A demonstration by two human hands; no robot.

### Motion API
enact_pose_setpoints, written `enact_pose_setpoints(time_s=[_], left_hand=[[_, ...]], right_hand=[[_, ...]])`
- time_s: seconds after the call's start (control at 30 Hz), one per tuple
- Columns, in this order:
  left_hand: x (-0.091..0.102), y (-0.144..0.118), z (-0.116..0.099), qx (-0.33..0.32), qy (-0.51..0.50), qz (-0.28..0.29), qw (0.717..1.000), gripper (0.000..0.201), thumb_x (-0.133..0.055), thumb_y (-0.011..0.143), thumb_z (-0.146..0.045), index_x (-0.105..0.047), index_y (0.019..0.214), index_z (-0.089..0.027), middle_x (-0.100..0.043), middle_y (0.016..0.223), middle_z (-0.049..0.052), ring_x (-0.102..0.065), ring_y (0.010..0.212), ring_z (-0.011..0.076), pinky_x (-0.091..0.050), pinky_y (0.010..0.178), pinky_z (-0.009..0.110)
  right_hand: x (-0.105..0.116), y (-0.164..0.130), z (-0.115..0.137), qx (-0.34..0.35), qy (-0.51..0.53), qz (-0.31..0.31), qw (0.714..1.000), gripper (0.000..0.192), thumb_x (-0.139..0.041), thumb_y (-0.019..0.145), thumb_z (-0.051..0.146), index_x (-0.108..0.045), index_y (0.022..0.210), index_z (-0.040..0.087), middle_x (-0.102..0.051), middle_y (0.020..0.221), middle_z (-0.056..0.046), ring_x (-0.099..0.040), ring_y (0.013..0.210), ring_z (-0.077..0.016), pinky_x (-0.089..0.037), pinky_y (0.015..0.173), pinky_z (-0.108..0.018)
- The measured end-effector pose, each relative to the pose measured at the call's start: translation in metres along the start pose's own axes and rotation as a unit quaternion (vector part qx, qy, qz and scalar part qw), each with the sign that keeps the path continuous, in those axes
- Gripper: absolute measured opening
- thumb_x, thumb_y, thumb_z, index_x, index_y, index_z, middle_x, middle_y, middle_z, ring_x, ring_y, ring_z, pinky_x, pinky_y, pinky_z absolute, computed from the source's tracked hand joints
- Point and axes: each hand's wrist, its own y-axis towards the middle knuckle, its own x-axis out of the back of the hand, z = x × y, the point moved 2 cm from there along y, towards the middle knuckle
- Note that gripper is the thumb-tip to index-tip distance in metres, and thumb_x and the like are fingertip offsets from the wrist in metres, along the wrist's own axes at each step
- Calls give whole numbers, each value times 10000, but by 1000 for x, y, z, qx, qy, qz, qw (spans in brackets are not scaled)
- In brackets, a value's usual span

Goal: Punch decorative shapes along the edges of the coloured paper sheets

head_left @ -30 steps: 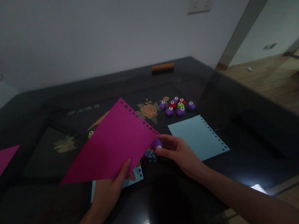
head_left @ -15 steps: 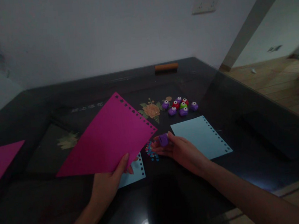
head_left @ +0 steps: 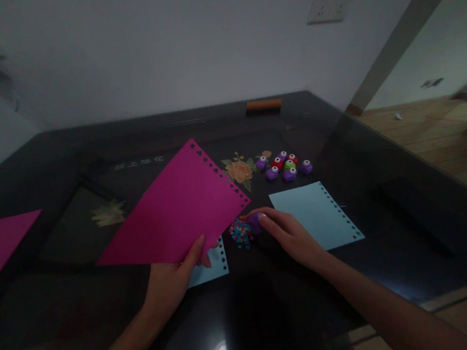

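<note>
My left hand (head_left: 175, 273) pinches the lower edge of a pink sheet of paper (head_left: 178, 208), thumb on top. Small cut-out holes run along the sheet's right edge. In my right hand (head_left: 287, 233) is a purple craft punch (head_left: 256, 223), held between thumb and fingers. Close beside the punch lies a small pile of blue, pink and white paper bits (head_left: 240, 232). Under my left hand shows part of a light blue sheet (head_left: 208, 273) with punched holes. Another light blue sheet (head_left: 310, 214), punched along its right edge, lies right of the pile.
Several purple, red and green punches (head_left: 286, 165) stand grouped on the dark table (head_left: 289, 308). A second pink sheet (head_left: 5, 243) lies at the far left. An orange-brown stick (head_left: 263, 105) rests near the wall, and a black flat object (head_left: 413, 214) sits at the right.
My right hand has turned over, so its back faces up and the punch's side toward me differs. More of the paper-bit pile shows. The view has shifted slightly.
</note>
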Motion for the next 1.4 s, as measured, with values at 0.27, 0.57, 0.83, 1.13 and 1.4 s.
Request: enact_pose_setpoints(time_s=[0.27, 0.57, 0.83, 1.13, 1.4], left_hand=[[0, 0, 1, 5, -18, -7, 1000, 414, -481, 787, -476, -594, 468, -236, -702, 621, 12, -657, 697, 214, -471, 797, 319], [3, 3, -2, -1, -9, -10, 1000, 431, -495, 777, -491, -578, 444, -231, -629, 508, 5, -613, 557, 204, -481, 682, 318], [2, 9, 2, 7, -45, 4, 999, 426, -530, 769, -461, -569, 430, -206, -601, 454, 8, -568, 478, 175, -476, 576, 287], [7, 14, 10, -15, -25, -11, 1000, 424, -510, 791, -440, -595, 466, -181, -609, 496, 17, -583, 509, 171, -470, 582, 282], [7, 15, 7, -25, -44, -29, 998, 401, -521, 772, -431, -588, 472, -174, -621, 506, 33, -579, 507, 166, -473, 568, 269]], right_hand=[[2, 3, -10, -46, 115, 1, 992, 378, -469, 870, 501, -652, 1026, 209, -673, 1026, -56, -594, 1000, -210, -407, 956, -392], [1, 2, -9, -65, 97, -25, 993, 369, -515, 838, 508, -652, 996, 204, -675, 951, -48, -611, 918, -204, -447, 892, -380], [-5, 3, -11, -50, 158, 1, 986, 336, -545, 824, 486, -646, 972, 202, -656, 916, -37, -605, 849, -174, -492, 808, -343], [2, 5, -11, -35, 151, -40, 987, 338, -651, 755, 366, -628, 1060, 223, -616, 780, 7, -568, 640, -106, -488, 576, -236], [2, 4, -16, -6, 200, -44, 979, 509, -765, 596, 224, -613, 1082, 246, -629, 948, -1, -608, 776, -134, -524, 734, -312]])
